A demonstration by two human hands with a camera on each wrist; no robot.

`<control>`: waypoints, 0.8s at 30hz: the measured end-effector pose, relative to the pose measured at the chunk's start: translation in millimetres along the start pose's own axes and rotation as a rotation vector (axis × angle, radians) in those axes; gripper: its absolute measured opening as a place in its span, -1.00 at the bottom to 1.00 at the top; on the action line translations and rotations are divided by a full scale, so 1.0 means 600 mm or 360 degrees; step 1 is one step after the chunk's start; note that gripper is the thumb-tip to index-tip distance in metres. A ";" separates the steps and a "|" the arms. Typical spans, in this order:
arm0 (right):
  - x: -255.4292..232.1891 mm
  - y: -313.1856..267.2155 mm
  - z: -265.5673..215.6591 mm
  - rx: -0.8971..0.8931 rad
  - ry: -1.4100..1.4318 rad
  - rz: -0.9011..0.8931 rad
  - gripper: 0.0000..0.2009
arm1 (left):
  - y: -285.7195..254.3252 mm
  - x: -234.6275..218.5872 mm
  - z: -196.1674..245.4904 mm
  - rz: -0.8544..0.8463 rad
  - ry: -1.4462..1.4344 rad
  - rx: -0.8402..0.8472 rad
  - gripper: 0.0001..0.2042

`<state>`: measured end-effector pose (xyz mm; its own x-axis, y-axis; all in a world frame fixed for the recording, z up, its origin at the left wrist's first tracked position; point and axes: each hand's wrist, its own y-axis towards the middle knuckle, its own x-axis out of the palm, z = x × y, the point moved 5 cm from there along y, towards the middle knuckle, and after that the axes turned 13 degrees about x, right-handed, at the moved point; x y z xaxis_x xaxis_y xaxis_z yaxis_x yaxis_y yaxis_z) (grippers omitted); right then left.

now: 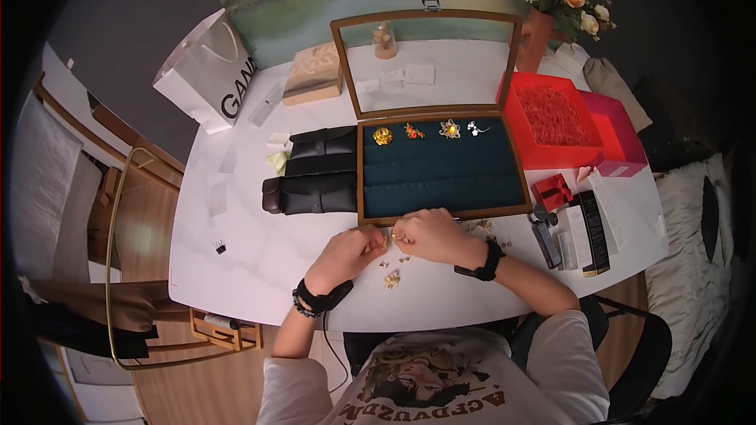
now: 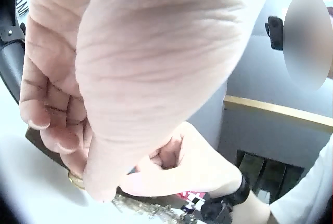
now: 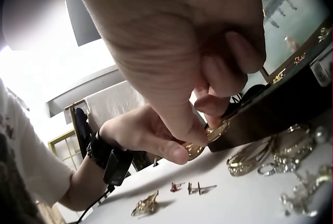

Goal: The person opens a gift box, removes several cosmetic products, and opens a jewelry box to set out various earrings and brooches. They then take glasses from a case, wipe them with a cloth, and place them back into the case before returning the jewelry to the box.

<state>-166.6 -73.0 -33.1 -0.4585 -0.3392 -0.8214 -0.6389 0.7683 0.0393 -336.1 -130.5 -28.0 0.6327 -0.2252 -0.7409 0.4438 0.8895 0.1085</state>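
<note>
My left hand (image 1: 344,258) pinches a shiny gold jewelry piece (image 3: 194,152) between thumb and fingers; a curved gold edge shows in the left wrist view. Close beside it, my right hand (image 1: 438,238) pinches a second rounded gold piece (image 3: 217,130), partly hidden by its fingertips. Both hands are just in front of a wooden display box (image 1: 441,216) with its glass lid raised. Along the top of its dark green lining sit several brooches, including a gold one (image 1: 383,136) and an orange one (image 1: 413,132). Below the hands lies a gold ornament (image 3: 145,204) near small stud earrings (image 3: 194,188).
Gold bangles (image 3: 251,156) and other jewelry lie by the right wrist. Black cases (image 1: 319,194) stand left of the box. A red gift box (image 1: 551,159), small bottles (image 1: 545,238) and a black carton (image 1: 589,232) are to the right. A black hair clip (image 1: 220,248) lies far left.
</note>
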 end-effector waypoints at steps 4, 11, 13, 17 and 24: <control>-0.033 0.033 0.009 0.0237 0.0084 0.0084 -0.82 | 0.042 -0.055 0.016 0.0238 0.0193 0.0083 -0.85; -0.017 0.084 0.035 0.0344 -0.0004 0.0149 -0.84 | 0.099 -0.029 -0.049 0.0167 0.0533 0.0078 -0.85; -0.015 0.087 0.035 0.0358 -0.0014 0.0128 -0.85 | 0.100 -0.029 -0.057 0.0156 0.0529 0.0042 -0.86; -0.018 0.086 0.032 0.0379 0.0008 0.0087 -0.85 | 0.098 -0.036 -0.058 0.0150 0.0485 -0.0029 -0.86; -0.013 0.087 0.031 0.0333 0.0041 0.0066 -0.84 | 0.093 -0.035 -0.056 0.0202 0.0452 -0.0025 -0.83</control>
<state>-184.9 -20.0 -35.2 -0.4994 -0.3165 -0.8065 -0.4781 0.8770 -0.0482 -345.9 -62.7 -28.8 0.4786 0.0059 -0.8780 0.3612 0.9101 0.2030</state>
